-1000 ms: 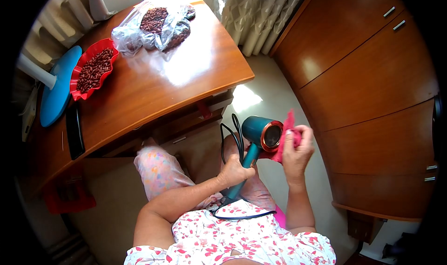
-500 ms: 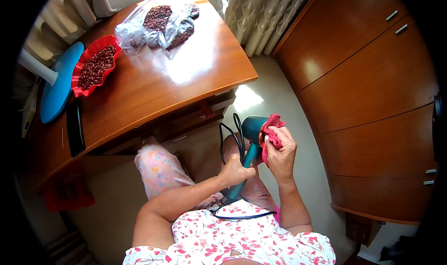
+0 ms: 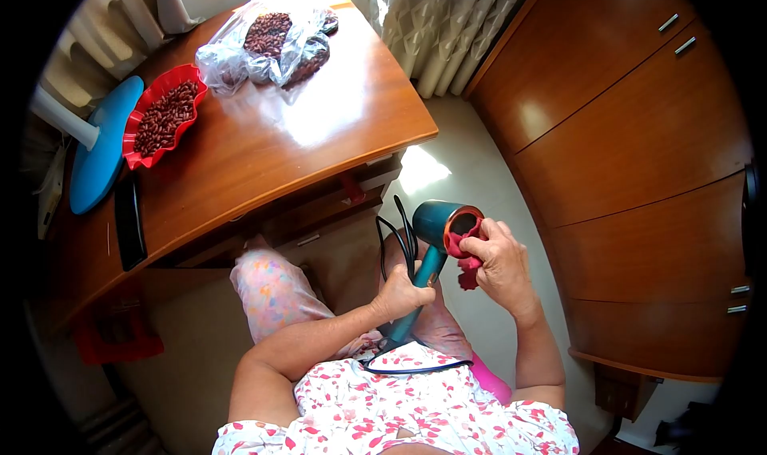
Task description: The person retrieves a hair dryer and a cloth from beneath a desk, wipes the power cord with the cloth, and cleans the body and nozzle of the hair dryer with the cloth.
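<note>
In front of the counter (image 3: 319,127) is a green hair dryer (image 3: 436,225). The left hand (image 3: 401,294) grips its handle, hiding part of it. The right hand (image 3: 503,270) pinches a red cloth (image 3: 469,273) at the hair dryer's round rim, covering some cloth. The black cord (image 3: 411,251)'s end cannot be seen.

The left hand (image 3: 402,294) is curled into a closed grip, its thumb pointing right. The left forearm (image 3: 315,337) slants from the near left up toward the middle, the elbow bent. The right hand (image 3: 503,269) is raised farther to the right, its fingers bent and gathered in a pinch pointing left. The right forearm (image 3: 539,347) rises steeply below it, and the two hands are apart.
</note>
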A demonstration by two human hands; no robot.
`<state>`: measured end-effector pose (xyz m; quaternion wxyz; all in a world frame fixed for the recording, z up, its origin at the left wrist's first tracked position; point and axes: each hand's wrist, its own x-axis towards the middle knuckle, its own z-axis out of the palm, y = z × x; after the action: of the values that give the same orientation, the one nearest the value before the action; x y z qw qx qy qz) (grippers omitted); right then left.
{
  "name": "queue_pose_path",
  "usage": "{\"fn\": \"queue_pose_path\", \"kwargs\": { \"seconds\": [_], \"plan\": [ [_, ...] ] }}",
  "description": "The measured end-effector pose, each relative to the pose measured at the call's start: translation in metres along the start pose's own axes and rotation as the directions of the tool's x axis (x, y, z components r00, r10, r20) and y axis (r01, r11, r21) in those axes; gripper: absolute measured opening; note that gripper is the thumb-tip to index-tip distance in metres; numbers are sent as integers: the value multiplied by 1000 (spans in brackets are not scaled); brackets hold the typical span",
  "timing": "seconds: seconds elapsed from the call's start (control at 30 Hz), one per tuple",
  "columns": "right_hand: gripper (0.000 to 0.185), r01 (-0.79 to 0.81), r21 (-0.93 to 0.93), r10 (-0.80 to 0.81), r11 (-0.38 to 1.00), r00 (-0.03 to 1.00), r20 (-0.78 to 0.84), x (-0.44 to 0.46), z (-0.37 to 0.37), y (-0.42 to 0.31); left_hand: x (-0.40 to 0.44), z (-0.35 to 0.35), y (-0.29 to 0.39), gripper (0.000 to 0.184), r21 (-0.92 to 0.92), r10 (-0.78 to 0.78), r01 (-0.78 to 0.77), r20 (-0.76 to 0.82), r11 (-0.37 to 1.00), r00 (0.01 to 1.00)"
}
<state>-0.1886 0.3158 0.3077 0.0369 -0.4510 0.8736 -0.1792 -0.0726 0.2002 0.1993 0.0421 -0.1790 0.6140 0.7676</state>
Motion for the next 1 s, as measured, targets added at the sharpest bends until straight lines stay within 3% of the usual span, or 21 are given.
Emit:
{"fn": "queue_pose_path", "kwargs": {
  "seconds": [0.07, 0.2, 0.27, 0.33, 0.43, 0.67, 0.83, 0.9, 1.0],
  "plan": [
    [18, 89, -160, -92, 983, 996, -9, 0, -1, 7, 0, 0, 1, 14, 15, 6, -6, 1, 1000, 1000],
    [18, 183, -235, -197, 955, 980, -36, 5, -4, 19, 1, -2, 7, 14, 27, 7, -7, 16, 1000, 1000],
    [22, 154, -264, -215, 952, 951, -220, 8, 0, 25, 2, -3, 7, 14, 28, -2, 1, 29, 1000, 1000],
    [27, 183, -226, -239, 957, 937, -254, 10, 0, 31, 3, -3, 5, 14, 28, 13, -13, 8, 1000, 1000],
    [33, 275, 0, -251, 962, 881, -402, 10, 3, 31, 2, -2, 7, 14, 27, 30, -30, 12, 999, 999],
    [27, 180, 0, -171, 984, 931, -324, 7, 22, 9, 1, -1, 3, 15, -29, 17, -16, 5, 999, 1000],
    [22, 202, 50, -183, 978, 949, -255, 5, 19, 10, 2, 1, 3, 14, -13, 5, -5, -5, 1000, 1000],
    [17, 175, 166, -147, 970, 974, -170, 2, 17, 9, 2, 0, 2, 14, -3, 10, -10, 0, 1000, 1000],
    [15, 99, 162, -92, 982, 994, -51, -2, 7, 12, 2, 3, 1, 14, 1, 32, -32, 4, 999, 999]
  ]
}}
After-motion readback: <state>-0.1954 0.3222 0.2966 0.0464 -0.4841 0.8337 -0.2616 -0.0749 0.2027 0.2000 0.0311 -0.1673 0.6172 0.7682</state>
